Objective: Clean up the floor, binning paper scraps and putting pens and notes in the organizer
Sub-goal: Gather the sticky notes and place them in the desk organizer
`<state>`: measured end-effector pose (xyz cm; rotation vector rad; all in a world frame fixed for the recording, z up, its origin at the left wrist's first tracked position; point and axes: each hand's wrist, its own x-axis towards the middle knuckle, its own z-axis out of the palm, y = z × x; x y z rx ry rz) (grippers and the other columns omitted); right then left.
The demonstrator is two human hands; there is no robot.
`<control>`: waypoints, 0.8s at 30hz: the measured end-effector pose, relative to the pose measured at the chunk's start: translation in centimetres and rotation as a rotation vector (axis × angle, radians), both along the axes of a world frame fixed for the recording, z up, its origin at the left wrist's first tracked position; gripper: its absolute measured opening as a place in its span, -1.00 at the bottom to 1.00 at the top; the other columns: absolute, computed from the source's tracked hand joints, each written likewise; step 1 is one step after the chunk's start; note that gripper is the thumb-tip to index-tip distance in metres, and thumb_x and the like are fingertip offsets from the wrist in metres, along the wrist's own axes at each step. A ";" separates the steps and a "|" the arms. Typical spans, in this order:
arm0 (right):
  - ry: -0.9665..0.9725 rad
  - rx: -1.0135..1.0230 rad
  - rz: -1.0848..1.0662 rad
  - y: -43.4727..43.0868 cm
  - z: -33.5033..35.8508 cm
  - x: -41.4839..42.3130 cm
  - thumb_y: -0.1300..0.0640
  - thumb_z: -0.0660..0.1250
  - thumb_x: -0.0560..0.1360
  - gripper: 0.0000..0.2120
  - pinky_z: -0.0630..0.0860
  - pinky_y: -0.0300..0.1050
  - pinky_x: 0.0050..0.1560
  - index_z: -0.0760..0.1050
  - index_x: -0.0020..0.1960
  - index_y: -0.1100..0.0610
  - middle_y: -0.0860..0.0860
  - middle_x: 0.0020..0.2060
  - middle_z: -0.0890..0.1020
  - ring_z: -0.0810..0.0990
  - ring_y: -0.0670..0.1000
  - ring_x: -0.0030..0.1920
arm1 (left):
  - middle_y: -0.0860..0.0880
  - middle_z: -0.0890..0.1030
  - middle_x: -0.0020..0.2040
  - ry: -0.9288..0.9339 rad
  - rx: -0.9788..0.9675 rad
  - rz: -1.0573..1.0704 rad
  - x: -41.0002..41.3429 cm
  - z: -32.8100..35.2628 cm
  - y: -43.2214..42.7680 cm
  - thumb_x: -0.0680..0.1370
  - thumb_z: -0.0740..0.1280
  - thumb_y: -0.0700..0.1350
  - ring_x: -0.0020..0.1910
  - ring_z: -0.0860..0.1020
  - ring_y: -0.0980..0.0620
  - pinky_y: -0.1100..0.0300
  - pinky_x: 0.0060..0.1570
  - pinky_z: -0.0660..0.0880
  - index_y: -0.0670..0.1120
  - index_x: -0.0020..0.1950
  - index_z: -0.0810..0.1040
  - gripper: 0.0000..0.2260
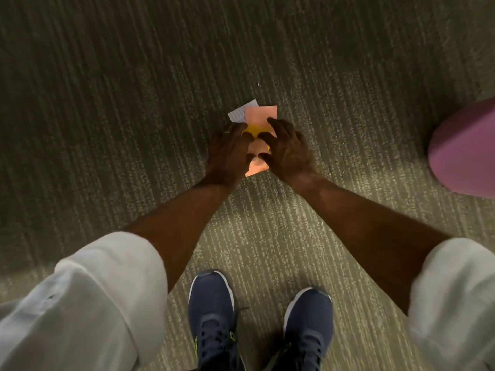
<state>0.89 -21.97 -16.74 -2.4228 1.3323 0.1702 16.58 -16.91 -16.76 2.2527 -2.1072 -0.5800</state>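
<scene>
A small pile of paper notes lies on the carpet: a pink note (261, 113) on top at the far side, a white lined note (237, 115) under its left edge, a yellow note (253, 129) between my hands, and another pink note (255, 164) nearer me. My left hand (227, 153) rests on the pile's left side with curled fingers over the yellow note. My right hand (288, 149) lies on the right side, its spread fingers touching the pink notes. Whether either hand pinches a note is hidden.
Grey-green ribbed carpet (134, 103) fills the view. A purple rounded object (466, 153) stands at the right edge. My two blue shoes (211, 317) are planted just behind the pile, with white sleeves at both lower corners.
</scene>
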 end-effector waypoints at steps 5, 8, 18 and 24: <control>-0.203 -0.055 -0.104 -0.7 -0.5 0.5 0.07 0.34 0.55 -0.69 0.45 0.16 0.30 0.51 0.26 0.12 0.12 0.41 0.44 0.38 0.19 0.41 | -0.06 0.38 0.46 0.170 -0.005 -0.051 1.2 -0.3 -1.5 0.43 0.51 -0.04 0.37 0.43 -0.10 -0.03 0.32 0.38 -0.08 0.20 0.56 -0.63; -0.291 -0.079 -0.179 -3.0 -0.8 1.1 0.20 0.31 0.56 -0.64 0.45 0.13 0.32 0.47 0.34 0.21 0.17 0.39 0.46 0.41 0.23 0.38 | -0.05 0.47 0.31 0.124 0.018 -0.061 1.3 0.3 -3.0 0.41 0.53 -0.05 0.28 0.47 -0.08 0.03 0.27 0.37 -0.08 0.16 0.57 -0.63; -0.189 0.169 0.031 -6.9 -1.4 4.1 0.17 0.44 0.50 -0.38 0.30 0.11 0.47 0.32 0.51 0.16 0.19 0.50 0.31 0.29 0.24 0.48 | 0.10 0.48 0.15 0.546 0.171 0.095 5.5 0.8 -3.9 0.41 0.49 -0.33 0.15 0.45 0.15 0.32 0.05 0.42 -0.12 0.31 0.45 -0.50; -0.019 0.198 0.063 -8.0 -1.1 5.9 0.17 0.47 0.48 -0.30 0.20 0.14 0.52 0.26 0.54 0.08 0.18 0.55 0.20 0.15 0.24 0.54 | 0.00 0.58 0.23 0.460 0.292 0.053 9.2 0.1 -2.6 0.39 0.53 -0.24 0.15 0.55 0.09 0.30 -0.02 0.43 -0.01 0.39 0.48 -0.41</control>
